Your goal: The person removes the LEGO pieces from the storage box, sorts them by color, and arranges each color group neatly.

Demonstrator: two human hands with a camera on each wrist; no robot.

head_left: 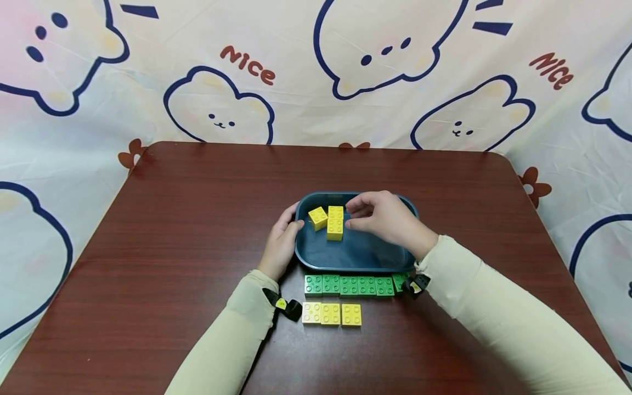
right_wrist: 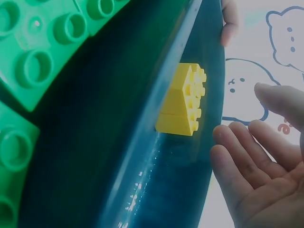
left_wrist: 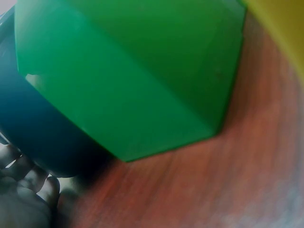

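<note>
A dark blue tray [head_left: 355, 262] stands on the table. My left hand [head_left: 282, 244] holds its left end, with the thumb at the rim and the other fingers along the outside. In the left wrist view, fingers of that hand [left_wrist: 28, 180] show beside the tray [left_wrist: 42, 128]. Three yellow building bricks [head_left: 334, 229] lie in the tray, one of them turned askew. Over the tray's right half hovers my right hand [head_left: 387, 219], just right of those bricks. The right wrist view shows this hand [right_wrist: 261, 175] with fingers spread and nothing between them, apart from the yellow bricks [right_wrist: 178, 104].
A row of several green bricks [head_left: 348, 286] runs along the tray's front side, its right end partly hidden by the right wrist camera. Nearer to me sits a row of three yellow bricks [head_left: 331, 314]. Behind the brown table [head_left: 197, 208] hangs a patterned cloth [head_left: 296, 109].
</note>
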